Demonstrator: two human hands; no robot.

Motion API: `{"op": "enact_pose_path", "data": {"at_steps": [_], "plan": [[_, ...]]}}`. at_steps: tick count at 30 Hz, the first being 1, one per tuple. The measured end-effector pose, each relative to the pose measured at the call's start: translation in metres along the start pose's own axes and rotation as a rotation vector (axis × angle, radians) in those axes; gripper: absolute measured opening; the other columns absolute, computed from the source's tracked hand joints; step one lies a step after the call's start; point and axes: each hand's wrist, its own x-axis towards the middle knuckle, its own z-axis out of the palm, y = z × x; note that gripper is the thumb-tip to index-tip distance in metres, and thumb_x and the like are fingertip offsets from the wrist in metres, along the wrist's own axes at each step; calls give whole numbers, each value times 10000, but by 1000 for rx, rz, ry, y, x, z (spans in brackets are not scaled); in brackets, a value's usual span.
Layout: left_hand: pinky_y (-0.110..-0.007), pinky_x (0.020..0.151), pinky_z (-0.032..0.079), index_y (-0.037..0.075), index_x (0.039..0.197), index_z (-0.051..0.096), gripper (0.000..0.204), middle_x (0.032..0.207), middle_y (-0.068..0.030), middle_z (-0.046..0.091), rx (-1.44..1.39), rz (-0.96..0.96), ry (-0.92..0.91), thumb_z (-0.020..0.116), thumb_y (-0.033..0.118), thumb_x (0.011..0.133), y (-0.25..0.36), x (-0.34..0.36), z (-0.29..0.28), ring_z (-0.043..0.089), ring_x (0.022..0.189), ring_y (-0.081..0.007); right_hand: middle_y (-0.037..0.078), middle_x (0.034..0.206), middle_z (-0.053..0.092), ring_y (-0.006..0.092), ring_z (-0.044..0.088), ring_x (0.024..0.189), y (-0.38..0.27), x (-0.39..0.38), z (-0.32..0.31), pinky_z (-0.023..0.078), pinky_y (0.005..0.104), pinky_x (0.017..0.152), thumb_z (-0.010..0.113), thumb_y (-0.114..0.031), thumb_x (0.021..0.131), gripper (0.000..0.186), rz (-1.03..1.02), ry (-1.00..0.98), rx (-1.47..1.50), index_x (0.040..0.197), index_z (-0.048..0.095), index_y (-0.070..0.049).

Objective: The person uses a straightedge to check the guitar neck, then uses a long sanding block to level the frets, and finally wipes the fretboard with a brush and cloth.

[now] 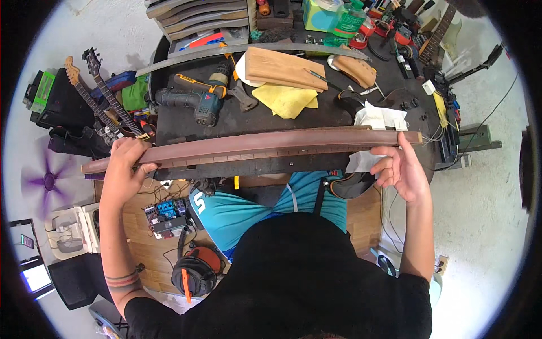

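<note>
A long dark brown wooden fretboard (265, 142) stretches across the view just over the near side of the workbench. Evenly spaced slots run along its near edge. Near its left end, my left hand (125, 169) is closed round it, thumb on the near side. At the other end, my right hand (405, 174) holds it with one finger up against the surface and the other fingers curled below. White paper (378, 117) lies behind the right end. Behind the middle sits a yellow cloth (285, 100).
The dark workbench (322, 116) carries a cordless drill (197, 101), a light wooden board (285, 69), a long metal strip (197, 55) and a guitar headstock (355, 69). Two guitar necks (104, 93) stand at left. A purple fan (49, 181) and a vacuum cleaner (195, 271) are nearby.
</note>
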Motion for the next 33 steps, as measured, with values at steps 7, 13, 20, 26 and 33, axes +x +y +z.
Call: {"op": "enact_pose_path", "data": {"at_steps": [7,13,20,26,33], "plan": [[-522,1107,398,10,1116,648,435,1060,-174,654,0,-56,-17,846,147,754,-1,-3,-1,586,1126,-421,141,722,735,192,691,495,-4,-9,-20,537,273,421,449,-644,1099,702,-143,207,-215,954,717,-11],[-495,1090,413,41,1179,650,559,1103,-153,663,10,-82,48,908,194,707,17,1,-5,609,1110,-392,29,1008,665,112,622,945,-13,7,-64,499,277,899,564,-332,1134,334,-895,820,-787,1105,682,-21],[-496,1069,435,41,1197,653,587,1114,-146,666,44,-38,33,912,277,727,30,12,2,600,1116,-407,27,1202,635,122,565,1075,-5,31,-67,445,277,977,567,-225,1128,243,-922,711,-725,1253,647,-33],[-490,958,474,39,1212,656,597,1091,-150,656,37,29,46,895,327,746,58,29,22,607,1054,-413,16,1163,635,107,577,1085,-11,51,-39,445,262,1003,594,-145,1109,191,-921,584,-579,1245,648,-23],[-462,776,453,62,901,624,571,883,-95,585,195,5,220,867,532,689,62,33,43,604,888,-338,22,1062,602,112,574,1024,-4,62,-33,438,239,953,482,88,948,195,-933,428,-530,1049,616,-12]]}}
